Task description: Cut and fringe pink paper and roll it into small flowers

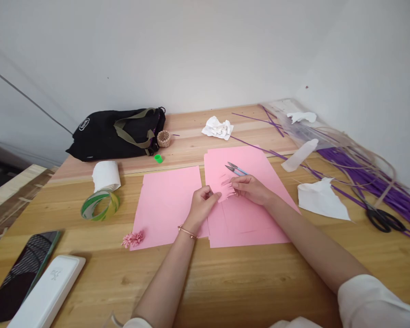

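A small pink paper piece cut into a fringe (227, 190) is held up between my two hands, over a stack of pink paper sheets (256, 223). My left hand (202, 204) pinches its left end between thumb and fingers. At its other side my right hand (251, 189) has closed fingertips on the fringe strips. Just beyond the right hand, thread snips (235, 168) with blue handles lie on the stack. Another pink sheet (167, 200) lies to the left, with a curled pink paper flower (133, 238) at its lower corner.
At left are a toilet roll (106, 176), a tape roll (100, 205), a phone (23, 271) and a white power bank (49, 291). A black bag (116, 132), small woven basket (164, 139) and green cap (158, 158) stand behind. Right: glue bottle (300, 156), black scissors (384, 220), purple strips (365, 182).
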`<state>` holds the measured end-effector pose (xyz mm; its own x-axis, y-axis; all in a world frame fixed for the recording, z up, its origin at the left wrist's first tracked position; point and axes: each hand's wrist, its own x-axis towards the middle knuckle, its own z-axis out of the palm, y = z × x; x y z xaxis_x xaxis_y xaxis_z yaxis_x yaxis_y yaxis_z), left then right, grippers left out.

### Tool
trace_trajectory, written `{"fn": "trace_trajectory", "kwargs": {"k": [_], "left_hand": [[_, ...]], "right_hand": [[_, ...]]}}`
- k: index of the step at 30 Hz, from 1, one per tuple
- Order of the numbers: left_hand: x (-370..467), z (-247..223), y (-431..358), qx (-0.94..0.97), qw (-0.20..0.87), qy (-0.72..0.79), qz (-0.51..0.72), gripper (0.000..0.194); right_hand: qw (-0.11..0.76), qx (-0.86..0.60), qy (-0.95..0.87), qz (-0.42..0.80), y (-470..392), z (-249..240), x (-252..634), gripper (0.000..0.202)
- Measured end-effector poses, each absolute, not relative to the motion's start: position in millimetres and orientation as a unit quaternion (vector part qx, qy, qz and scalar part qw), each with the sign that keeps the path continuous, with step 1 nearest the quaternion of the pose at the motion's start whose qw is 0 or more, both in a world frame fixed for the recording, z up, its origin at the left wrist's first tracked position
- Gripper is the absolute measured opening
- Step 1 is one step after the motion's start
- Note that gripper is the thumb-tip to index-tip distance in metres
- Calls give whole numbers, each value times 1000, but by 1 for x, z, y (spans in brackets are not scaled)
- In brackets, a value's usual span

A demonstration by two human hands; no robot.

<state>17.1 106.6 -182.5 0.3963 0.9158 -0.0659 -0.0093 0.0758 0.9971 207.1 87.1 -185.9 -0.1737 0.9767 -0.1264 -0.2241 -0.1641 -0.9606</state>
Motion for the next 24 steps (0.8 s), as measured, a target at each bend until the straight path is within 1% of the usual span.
{"fn": "trace_trajectory", "kwargs": {"k": [8, 18, 24], "left_hand": [[17, -184, 107, 569, 612, 396, 380, 11], [17, -184, 107, 563, 618, 401, 375, 19], [17, -184, 108, 568, 616, 400, 371, 14]], "right_hand": [[477, -437, -424, 634, 87, -185, 207, 34], [467, -451, -437, 622, 88, -189, 206, 37], [467, -445, -454, 615, 87, -188, 206, 36]]}}
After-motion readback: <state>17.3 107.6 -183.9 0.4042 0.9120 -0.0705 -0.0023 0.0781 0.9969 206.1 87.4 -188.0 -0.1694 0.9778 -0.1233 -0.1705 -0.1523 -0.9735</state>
